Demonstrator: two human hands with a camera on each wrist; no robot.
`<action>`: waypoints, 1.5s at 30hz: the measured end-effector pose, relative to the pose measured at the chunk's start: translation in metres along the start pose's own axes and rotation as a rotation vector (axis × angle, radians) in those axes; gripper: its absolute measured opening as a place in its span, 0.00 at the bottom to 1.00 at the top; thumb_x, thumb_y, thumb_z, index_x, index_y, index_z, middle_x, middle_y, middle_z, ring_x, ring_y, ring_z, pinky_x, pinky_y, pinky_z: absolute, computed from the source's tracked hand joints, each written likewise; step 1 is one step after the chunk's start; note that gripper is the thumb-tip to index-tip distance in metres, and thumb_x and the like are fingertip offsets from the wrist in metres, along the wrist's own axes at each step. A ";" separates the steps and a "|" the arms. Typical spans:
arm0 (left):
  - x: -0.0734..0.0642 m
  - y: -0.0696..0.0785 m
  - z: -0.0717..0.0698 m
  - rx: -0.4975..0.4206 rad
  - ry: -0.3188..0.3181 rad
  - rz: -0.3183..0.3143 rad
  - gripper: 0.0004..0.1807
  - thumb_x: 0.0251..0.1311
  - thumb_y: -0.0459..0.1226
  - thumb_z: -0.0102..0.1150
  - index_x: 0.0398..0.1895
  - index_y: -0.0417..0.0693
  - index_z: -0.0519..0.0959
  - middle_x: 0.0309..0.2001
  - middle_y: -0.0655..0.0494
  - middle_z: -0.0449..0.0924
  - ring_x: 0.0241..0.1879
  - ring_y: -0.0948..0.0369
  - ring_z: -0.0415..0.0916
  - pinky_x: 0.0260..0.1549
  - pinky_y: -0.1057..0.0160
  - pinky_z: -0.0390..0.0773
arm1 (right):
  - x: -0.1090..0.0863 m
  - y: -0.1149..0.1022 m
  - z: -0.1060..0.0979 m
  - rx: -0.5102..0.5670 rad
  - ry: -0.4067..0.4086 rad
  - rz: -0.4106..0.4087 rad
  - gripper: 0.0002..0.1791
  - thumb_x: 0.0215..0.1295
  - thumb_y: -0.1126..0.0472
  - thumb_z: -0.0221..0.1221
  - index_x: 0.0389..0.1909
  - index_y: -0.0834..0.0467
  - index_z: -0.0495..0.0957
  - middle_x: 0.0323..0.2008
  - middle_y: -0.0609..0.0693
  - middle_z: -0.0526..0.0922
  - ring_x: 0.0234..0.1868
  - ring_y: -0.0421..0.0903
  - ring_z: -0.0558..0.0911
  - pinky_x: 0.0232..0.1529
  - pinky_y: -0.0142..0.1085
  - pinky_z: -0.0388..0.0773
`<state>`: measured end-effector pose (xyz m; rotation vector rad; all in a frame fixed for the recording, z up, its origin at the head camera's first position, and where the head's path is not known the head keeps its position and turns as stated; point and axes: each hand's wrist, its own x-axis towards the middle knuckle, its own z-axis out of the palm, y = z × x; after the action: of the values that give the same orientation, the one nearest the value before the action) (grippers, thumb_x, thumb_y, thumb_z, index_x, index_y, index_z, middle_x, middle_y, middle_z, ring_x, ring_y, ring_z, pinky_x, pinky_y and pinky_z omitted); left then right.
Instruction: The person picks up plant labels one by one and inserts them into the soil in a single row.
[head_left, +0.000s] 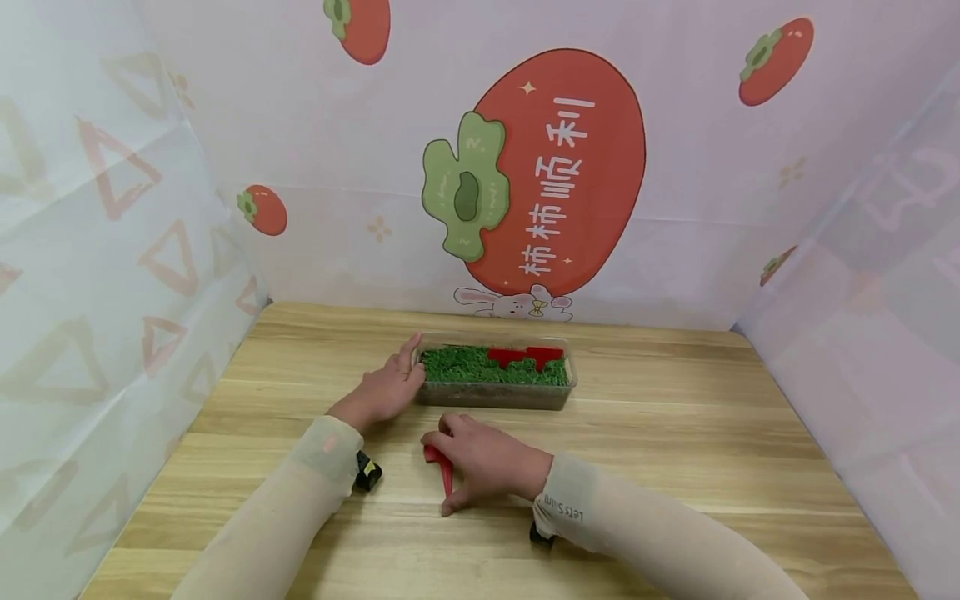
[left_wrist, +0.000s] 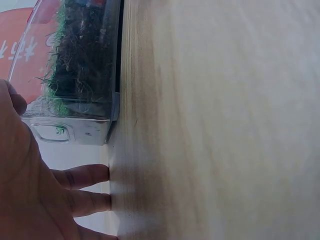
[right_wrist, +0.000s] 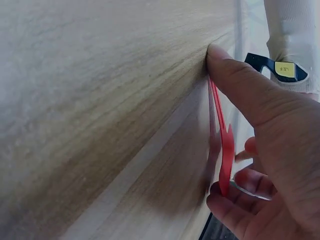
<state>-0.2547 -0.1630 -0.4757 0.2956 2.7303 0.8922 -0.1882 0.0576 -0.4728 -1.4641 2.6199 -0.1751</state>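
A clear plastic box [head_left: 491,397] with dark soil and green grass [head_left: 457,367] stands on the wooden table. Two red T-shaped plant labels [head_left: 507,356] stick up from the grass in its right half. At the box's left end is my left hand [head_left: 384,390]; in the left wrist view its thumb lies near the box's rim and its extended fingers [left_wrist: 85,175] reach down to the table. In front of the box, my right hand [head_left: 491,458] holds another red plant label [right_wrist: 226,155], thumb at the thin stem's tip, fingers at the broad head, low over the table.
The wooden table [head_left: 660,417] is enclosed by a back wall with persimmon prints [head_left: 585,183] and pale side walls [head_left: 90,250]. Black camera straps [head_left: 367,472] sit on both wrists.
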 end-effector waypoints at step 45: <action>-0.001 0.001 -0.002 -0.005 -0.007 -0.003 0.35 0.78 0.55 0.22 0.81 0.63 0.28 0.78 0.34 0.46 0.74 0.33 0.50 0.64 0.21 0.36 | -0.004 0.001 -0.031 -0.015 0.205 -0.032 0.27 0.61 0.73 0.63 0.54 0.41 0.85 0.43 0.41 0.85 0.45 0.37 0.81 0.49 0.29 0.79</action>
<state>-0.2539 -0.1632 -0.4735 0.2923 2.7211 0.8959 -0.1920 0.0627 -0.4425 -1.5707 2.7622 -0.3260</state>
